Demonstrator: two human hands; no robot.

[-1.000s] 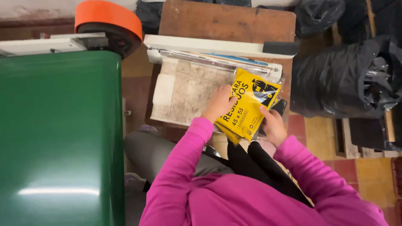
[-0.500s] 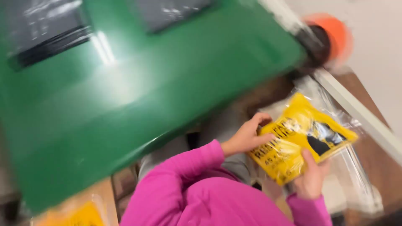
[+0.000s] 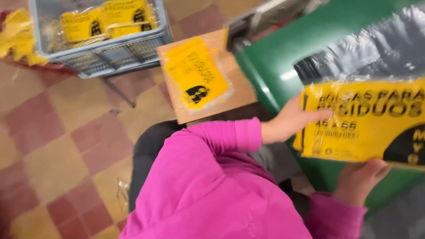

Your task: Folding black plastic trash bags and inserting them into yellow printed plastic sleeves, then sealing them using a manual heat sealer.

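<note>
Yellow plastic catches the eye first: we are holding a flat packet of bags point(image 3: 363, 121) in clear wrap up in front of a green machine point(image 3: 283, 57), our left hand point(image 3: 290, 121) pinching its near edge with the thumb on the printed face, our right hand point(image 3: 361, 177) gripping it from below. Beyond our pink sleeve point(image 3: 212, 177) a second yellow packet point(image 3: 195, 73) is lying on a wooden board point(image 3: 241, 95). Farther off, a grey wire basket point(image 3: 115, 53) is holding what seem, through the blur, to be more such packets.

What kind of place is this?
Probably a small packing workshop: a yellow bag packet in the hands, another packet on a wooden board, more in a grey crate, beside a green machine.
</note>
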